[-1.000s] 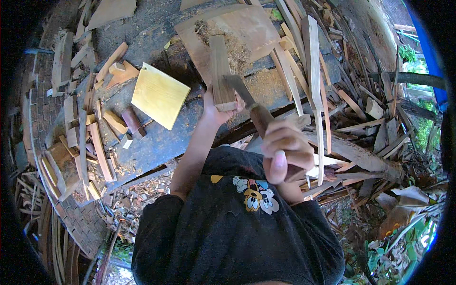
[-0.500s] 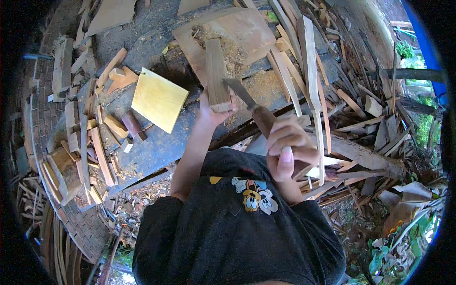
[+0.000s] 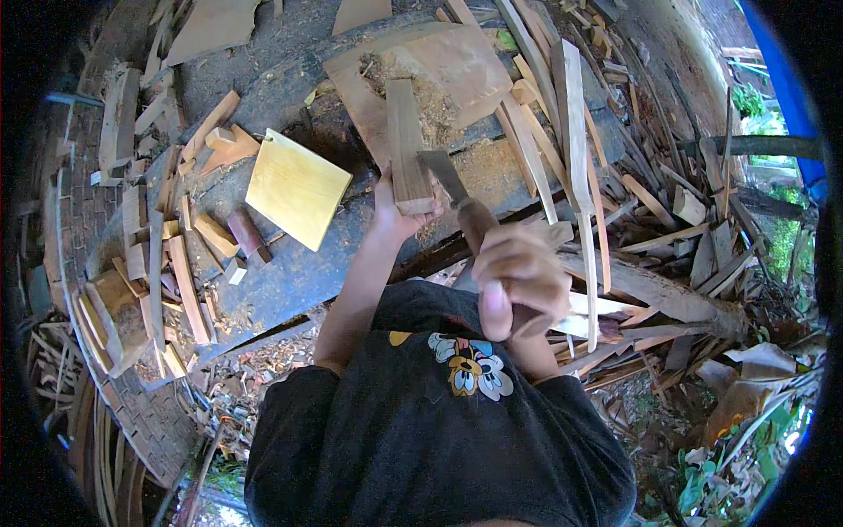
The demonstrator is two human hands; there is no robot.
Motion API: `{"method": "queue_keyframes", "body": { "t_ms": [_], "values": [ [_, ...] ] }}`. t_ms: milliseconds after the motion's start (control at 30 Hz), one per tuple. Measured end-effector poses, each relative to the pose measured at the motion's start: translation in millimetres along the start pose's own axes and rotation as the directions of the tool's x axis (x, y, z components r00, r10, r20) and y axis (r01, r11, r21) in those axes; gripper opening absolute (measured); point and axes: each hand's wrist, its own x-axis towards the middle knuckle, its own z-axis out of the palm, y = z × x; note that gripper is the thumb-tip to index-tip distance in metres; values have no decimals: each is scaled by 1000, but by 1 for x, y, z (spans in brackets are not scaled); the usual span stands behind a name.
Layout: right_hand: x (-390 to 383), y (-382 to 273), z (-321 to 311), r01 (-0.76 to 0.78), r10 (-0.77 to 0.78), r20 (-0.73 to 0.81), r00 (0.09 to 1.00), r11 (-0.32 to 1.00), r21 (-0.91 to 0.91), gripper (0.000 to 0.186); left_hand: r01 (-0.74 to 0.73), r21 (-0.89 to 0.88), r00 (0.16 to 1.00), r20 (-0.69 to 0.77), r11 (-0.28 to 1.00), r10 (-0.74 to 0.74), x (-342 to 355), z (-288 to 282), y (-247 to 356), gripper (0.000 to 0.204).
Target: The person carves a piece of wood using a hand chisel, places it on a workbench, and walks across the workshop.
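Offcuts (image 3: 189, 263) and yellow board (image 3: 297, 188) flank hands' wood block (image 3: 407, 149).

Left of the left hand (image 3: 397, 211), the dark bench top (image 3: 290, 281) is mostly bare between the yellow board (image 3: 297, 199) and the bench's near edge. Beyond the hand, a sawdust-strewn slab (image 3: 439, 70) blocks. Right of the right hand (image 3: 520, 281), long slats (image 3: 575, 158) and scrap crowd passage.

The left hand (image 3: 393, 213) is stretched forward on a nearly straight bare forearm, its fingers apparently curled around something at the front, while the right hand (image 3: 520, 279) is raised close to the chest with the elbow bent, clenched into a tight fist, thumb pointing down.
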Motion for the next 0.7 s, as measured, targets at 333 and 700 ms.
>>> {"method": "queue_keyframes", "body": {
  "t_ms": [333, 700],
  "values": [
    [-12, 12, 21, 36, -42, -29, 999, 980, -197, 13, -133, 203, 991, 46, 970, 126, 1, -10, -1, 43],
    [-18, 31, 10, -7, 2, -128, 992, 999, -40, 12, 47, 5, 977, 208, 999, -47, 13, -34, 2, 42]
  ]
}}
